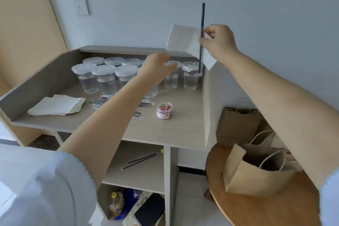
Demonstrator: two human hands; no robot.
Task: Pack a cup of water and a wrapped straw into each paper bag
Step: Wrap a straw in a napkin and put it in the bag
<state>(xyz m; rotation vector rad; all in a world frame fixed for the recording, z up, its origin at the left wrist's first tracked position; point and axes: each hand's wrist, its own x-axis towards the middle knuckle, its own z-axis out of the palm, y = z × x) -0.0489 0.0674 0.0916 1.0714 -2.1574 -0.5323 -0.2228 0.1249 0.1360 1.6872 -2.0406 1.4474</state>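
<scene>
The right hand (pixel 218 39) is raised above the tabletop (pixel 176 126), its fingers (pixel 202 40) pinched on an upright dark straw (pixel 202 29) and a white napkin (pixel 185 42) behind it. The left hand (pixel 157 68) reaches over the lidded cups (pixel 102 77) of water, fingers loosely spread and holding nothing. An open paper bag (pixel 256 176) stands on the round table (pixel 266 211) at right.

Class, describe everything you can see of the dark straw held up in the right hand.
The straw is thin, straight and dark, apparently plastic, held upright above the table. The right hand pinches it near mid-length together with a white napkin. Its top stands against the wall; its lower end shows in front of a lidded water cup, contact unclear.
</scene>
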